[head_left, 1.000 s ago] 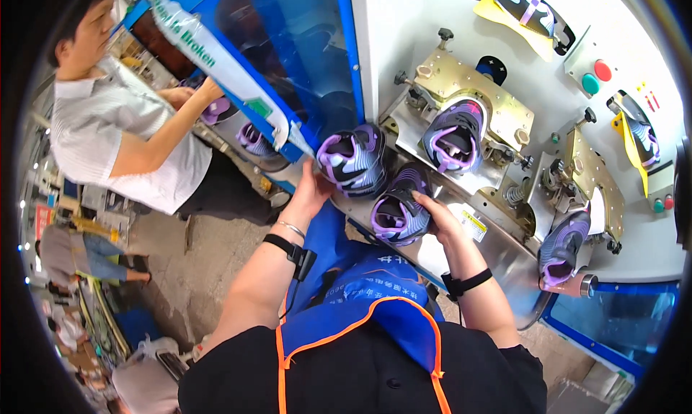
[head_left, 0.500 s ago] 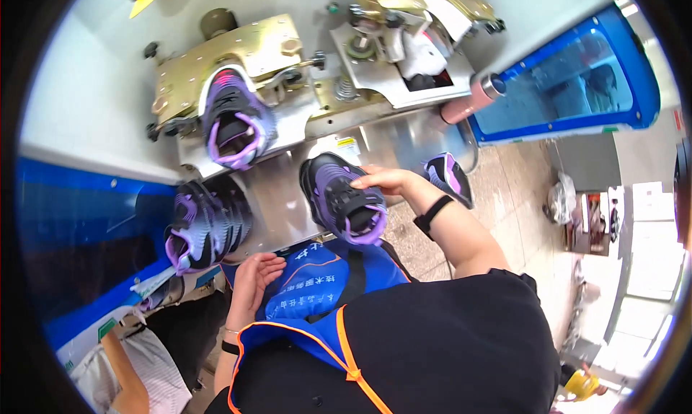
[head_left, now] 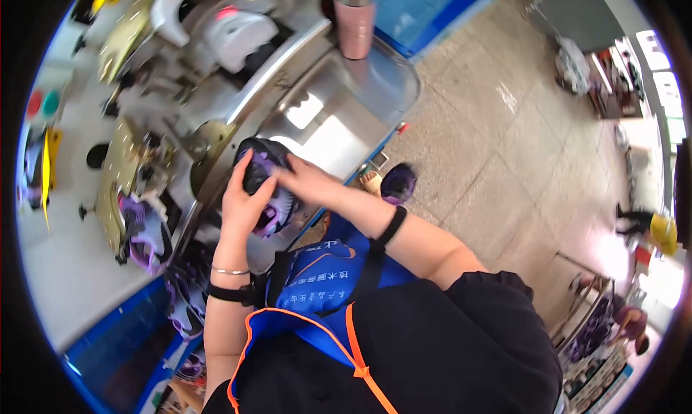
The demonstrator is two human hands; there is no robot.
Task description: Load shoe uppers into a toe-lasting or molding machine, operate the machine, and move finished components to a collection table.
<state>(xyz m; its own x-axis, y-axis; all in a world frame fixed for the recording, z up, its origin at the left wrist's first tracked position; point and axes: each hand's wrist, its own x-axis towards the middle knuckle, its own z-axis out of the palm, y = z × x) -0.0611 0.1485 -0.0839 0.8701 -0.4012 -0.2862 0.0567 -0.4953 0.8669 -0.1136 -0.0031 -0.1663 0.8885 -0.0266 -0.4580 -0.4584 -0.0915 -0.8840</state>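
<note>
So the shoe [head_left: 271, 216] is in both hands right now, held over the near edge of the steel worktop [head_left: 364, 104], just in front of the apron [head_left: 317, 270]. Can't tell if it's actually resting on the metal or held slightly off it.

Its long axis runs mostly away from the wearer, leaning a bit left: the dark toe points away and slightly left, and the purple heel collar faces back toward the body. The upper is turned up to the camera.

The left hand [head_left: 244, 200] has it gripped, fingers along the left side with the thumb across the top. The right hand [head_left: 308, 180] is on it from the other side, fingertips up on the lace area. They're a bit blurred, so I can't say how firmly it's holding.

Over to the left, another shoe [head_left: 148, 234] sits at the machine [head_left: 119, 176], collar end toward the wearer. There's a pink bottle [head_left: 355, 32] standing at the far end of the worktop, and a spare shoe [head_left: 398, 185] out past the right edge; what's under that one is unclear.
</note>
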